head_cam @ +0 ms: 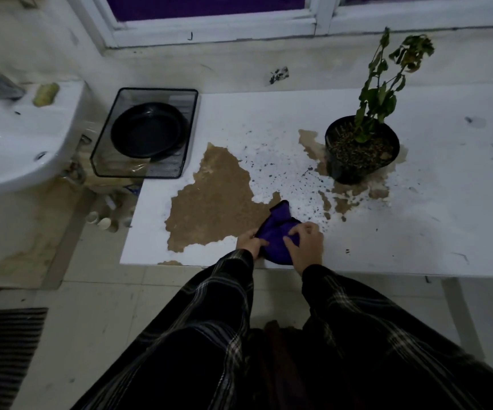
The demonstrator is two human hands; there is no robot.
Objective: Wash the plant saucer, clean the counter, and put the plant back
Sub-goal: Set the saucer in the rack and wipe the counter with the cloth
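White counter (pixel 416 232): saucer (pixel 147 130) seemingly empty in tray (pixel 103 161); both hands' grip clutching cloth (pixel 277 232).

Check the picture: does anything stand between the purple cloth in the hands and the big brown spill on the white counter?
Nothing visible does: the purple cloth already touches the edge of the large brown spill on the white counter.

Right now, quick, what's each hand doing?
Left hand: grips the purple cloth at its left edge.
Right hand: fingers curled on top of the same cloth, holding it.
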